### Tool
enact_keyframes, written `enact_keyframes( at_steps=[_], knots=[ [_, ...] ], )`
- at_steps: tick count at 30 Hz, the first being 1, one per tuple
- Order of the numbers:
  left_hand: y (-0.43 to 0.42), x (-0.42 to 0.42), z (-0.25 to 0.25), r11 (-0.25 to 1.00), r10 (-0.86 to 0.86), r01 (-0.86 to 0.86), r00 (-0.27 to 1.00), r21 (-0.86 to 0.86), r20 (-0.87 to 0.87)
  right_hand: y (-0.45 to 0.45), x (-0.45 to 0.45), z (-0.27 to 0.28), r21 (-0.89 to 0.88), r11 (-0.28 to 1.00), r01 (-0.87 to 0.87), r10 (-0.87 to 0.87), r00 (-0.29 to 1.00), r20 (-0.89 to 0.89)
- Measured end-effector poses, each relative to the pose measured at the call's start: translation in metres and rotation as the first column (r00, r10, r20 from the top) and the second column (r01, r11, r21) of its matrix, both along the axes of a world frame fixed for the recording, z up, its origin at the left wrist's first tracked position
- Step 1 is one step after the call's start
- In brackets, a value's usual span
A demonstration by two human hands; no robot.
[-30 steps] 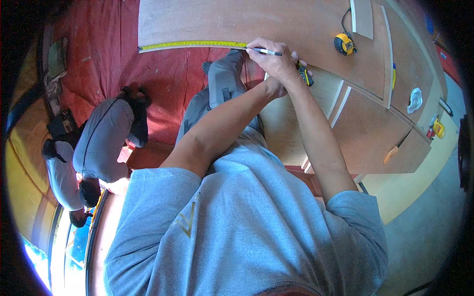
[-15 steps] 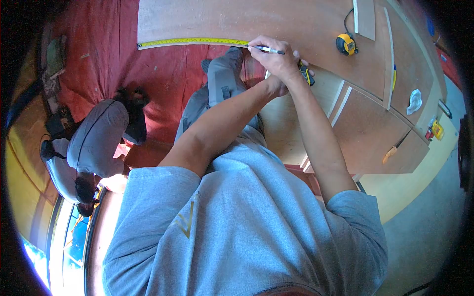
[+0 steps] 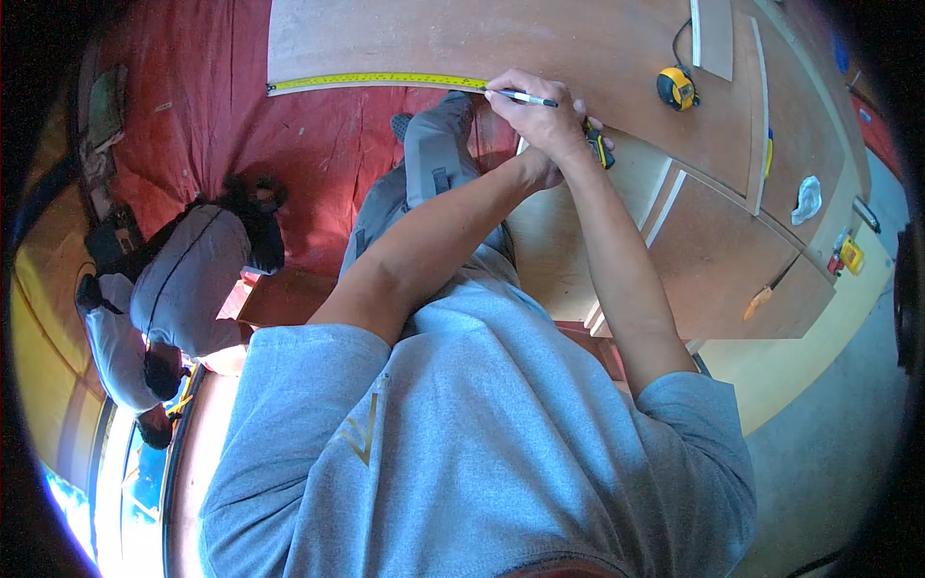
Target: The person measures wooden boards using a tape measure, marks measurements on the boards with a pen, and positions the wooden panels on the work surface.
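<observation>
My right hand (image 3: 533,114) is closed around a pen (image 3: 530,98), its tip at the edge of a brown wooden board (image 3: 405,39). Below it, partly hidden by my right wrist, my left hand (image 3: 545,173) grips a black and yellow tape measure (image 3: 598,146); my forearms cross here. The yellow tape blade (image 3: 376,79) lies pulled out along the board's near edge, from its left corner to my right hand. Whether the pen touches the board is too small to tell.
A second tape measure (image 3: 677,88) lies on the board near a pale wood strip (image 3: 712,39). To the right are an orange-handled tool (image 3: 758,303), crumpled clear plastic (image 3: 807,198) and a yellow tool (image 3: 851,255). Another person (image 3: 193,270) bends over at left, above red sheeting (image 3: 318,173).
My hands, the pen and the tape blade stay nearly still. The person at left has bent slightly further down, toward the bottom of the view.
</observation>
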State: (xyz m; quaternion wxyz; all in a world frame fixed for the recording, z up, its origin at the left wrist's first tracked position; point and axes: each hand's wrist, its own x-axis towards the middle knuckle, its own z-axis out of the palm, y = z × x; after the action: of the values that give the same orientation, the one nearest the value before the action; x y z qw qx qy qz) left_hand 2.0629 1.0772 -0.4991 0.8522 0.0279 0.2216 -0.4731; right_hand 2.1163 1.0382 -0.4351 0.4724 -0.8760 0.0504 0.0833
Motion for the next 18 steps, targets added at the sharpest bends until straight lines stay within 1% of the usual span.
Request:
enact_keyframes(
  at_steps=[7,10,12,13,15,16,18],
  knots=[
    [-0.001,-0.002,-0.002,0.999,0.022,-0.023,0.999,0.022,0.025,0.001,0.0,0.004,-0.055,0.998,-0.006,0.008,0.999,0.043],
    [0.002,0.001,0.005,1.0,-0.003,0.003,1.0,-0.019,0.013,0.0,-0.001,0.0,-0.06,0.998,-0.014,0.017,0.999,0.049],
    [-0.001,0.001,0.006,0.999,0.04,-0.041,0.999,0.025,0.012,0.0,-0.001,-0.003,-0.01,1.0,-0.011,0.012,0.997,0.076],
    [-0.001,0.001,0.007,0.999,0.04,-0.041,0.999,0.025,0.012,0.0,0.0,-0.004,-0.01,1.0,-0.011,0.012,0.997,0.076],
    [-0.002,0.003,0.01,0.994,0.01,-0.011,1.0,0.109,0.011,0.0,0.0,-0.004,-0.03,0.999,-0.016,0.019,0.996,0.092],
    [-0.002,0.003,0.013,0.994,0.01,-0.011,1.0,0.109,0.01,0.0,-0.001,-0.003,-0.031,0.999,-0.016,0.019,0.996,0.091],
    [-0.002,0.004,0.017,0.983,-0.015,0.001,0.997,0.184,0.073,0.001,0.0,0.002,-0.009,1.0,-0.008,0.008,0.999,0.039]
  ],
)
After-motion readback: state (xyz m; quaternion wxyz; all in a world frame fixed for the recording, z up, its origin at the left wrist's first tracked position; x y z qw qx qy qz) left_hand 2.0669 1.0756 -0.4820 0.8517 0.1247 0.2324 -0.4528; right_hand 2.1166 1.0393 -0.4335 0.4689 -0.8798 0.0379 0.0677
